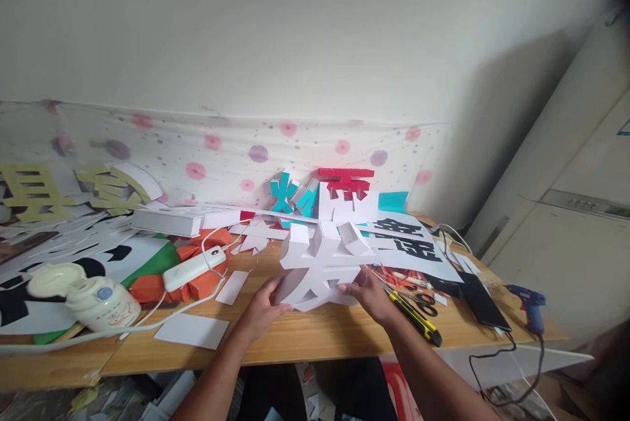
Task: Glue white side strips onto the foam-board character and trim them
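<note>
Between my two hands is a white three-dimensional character of folded card or foam board, held at the front of the wooden table. My left hand grips its lower left edge, thumb in front. On the opposite side, my right hand grips the lower right part with the thumb over its face. Just right of that hand lie a yellow-and-black utility knife and black-handled scissors. A red character and a teal one stand behind the white piece.
At left are a white power strip with cables, orange pieces and an open-lidded bottle. White card lies near the front edge. To the right are a black phone, a blue glue gun and a printed sheet.
</note>
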Demonstrator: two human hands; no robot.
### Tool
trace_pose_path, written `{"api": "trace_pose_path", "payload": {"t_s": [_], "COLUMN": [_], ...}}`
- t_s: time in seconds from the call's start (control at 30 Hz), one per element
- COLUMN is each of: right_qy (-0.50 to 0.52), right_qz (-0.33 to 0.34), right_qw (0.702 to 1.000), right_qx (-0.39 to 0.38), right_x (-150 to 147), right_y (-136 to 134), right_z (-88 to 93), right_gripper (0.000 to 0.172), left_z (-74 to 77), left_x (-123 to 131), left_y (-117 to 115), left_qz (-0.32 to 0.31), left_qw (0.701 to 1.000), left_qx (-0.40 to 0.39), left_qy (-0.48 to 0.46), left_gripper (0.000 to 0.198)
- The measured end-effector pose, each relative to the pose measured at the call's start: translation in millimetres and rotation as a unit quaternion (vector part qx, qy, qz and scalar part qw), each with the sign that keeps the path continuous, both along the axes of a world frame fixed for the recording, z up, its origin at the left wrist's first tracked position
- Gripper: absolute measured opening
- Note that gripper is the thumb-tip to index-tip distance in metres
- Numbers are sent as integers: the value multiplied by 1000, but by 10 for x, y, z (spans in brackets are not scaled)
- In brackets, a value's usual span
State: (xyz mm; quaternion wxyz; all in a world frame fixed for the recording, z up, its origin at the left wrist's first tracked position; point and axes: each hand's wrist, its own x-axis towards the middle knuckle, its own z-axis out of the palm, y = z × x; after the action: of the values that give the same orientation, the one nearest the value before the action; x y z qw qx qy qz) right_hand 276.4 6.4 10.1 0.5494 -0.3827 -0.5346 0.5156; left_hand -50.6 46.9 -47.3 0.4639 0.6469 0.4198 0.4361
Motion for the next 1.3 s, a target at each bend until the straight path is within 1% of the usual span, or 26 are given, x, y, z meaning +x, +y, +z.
{"api": "trace_pose_path", "payload": {"t_s": [0.23, 0.4, 0.5, 0.7, 0.9, 1.1, 1.3], "right_qy": [14, -1, -16, -15, -13, -8, -8], "right_qz": [11, 24, 14, 14, 29, 44, 55], "right_qw": [1000, 1000, 1000, 1000, 999, 999, 998], "right_qx": [1, -16, -21, -15, -15, -13, -20], "right_x": [54, 78, 77, 62, 62, 83, 84], "right_y": [-77, -152, -182, -201, -199, -187, -221], "right_z": [-35, 39, 88, 105, 102, 95, 179], "right_gripper": [58, 59, 57, 53, 57, 52, 55], "left_z": [167, 208, 227, 223, 187, 210, 218], "left_x": [10, -12, -19, -33, -31, -6, -3], "left_y": [-172, -261, -301, -324, -325, -359, -379], "left_qz": [-36, -62, -65, -72, -66, -67, -74], "left_qw": [999, 996, 995, 994, 993, 992, 990], "left_qx": [-30, -49, -56, -61, -71, -80, -85], "left_qy": [-23, -42, -46, -50, -61, -78, -81], "left_gripper": [73, 67, 66, 67, 67, 66, 67]}}
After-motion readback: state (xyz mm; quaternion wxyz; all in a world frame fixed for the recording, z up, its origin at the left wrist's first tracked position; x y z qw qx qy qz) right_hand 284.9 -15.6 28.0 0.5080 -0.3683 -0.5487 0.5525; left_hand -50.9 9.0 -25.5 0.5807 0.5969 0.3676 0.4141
